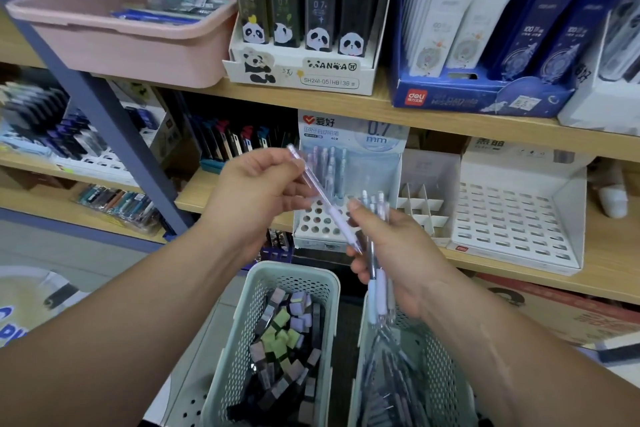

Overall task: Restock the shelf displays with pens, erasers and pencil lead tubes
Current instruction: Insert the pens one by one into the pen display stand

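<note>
pen (325,199): clear glossy plastic | basket (242,340): perforated plastic | shelf (381,107): seemingly wood

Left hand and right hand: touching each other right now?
Apart. The head view shows the holed pen display through a gap between the left hand, pinching a lilac pen, and the right hand, gripping a pen bundle.

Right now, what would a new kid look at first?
Probably the two hands in the middle: the left hand pinches one clear pen, and the right hand grips a bunch of pens. Next comes the panda display box on the shelf above, beside a pink tub.
</note>
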Tool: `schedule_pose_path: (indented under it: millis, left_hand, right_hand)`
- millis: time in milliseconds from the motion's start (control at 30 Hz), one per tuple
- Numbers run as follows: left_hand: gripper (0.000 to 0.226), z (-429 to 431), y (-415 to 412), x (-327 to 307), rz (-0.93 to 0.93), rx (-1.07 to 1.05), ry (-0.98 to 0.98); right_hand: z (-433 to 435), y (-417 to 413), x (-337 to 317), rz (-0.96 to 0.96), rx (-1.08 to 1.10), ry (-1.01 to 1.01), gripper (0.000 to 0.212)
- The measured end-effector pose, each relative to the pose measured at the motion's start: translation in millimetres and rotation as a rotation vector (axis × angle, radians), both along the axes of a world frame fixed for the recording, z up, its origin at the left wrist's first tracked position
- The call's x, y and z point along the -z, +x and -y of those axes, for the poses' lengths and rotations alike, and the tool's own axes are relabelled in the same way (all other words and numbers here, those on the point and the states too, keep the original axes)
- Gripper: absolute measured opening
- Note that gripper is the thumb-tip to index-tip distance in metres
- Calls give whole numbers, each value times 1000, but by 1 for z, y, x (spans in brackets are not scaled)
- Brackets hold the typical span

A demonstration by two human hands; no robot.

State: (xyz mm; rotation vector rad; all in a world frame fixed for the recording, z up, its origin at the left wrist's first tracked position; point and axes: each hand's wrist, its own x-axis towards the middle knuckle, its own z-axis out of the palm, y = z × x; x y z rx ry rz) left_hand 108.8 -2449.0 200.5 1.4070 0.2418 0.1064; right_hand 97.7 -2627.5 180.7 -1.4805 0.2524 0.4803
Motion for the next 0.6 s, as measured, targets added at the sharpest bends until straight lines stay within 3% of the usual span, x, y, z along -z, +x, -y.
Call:
schedule_pose_path:
  millis: [233,467,600]
  left_hand:
    - [8,-14,18,14,112,-223,648]
    - [8,0,29,25,162,-264,857]
    - [11,1,37,31,123,-180,970]
  right_hand:
    - [27,12,2,-40,149,30,28]
    - [38,12,2,-9,117,26,25]
    - [44,14,1,7,101,23,25]
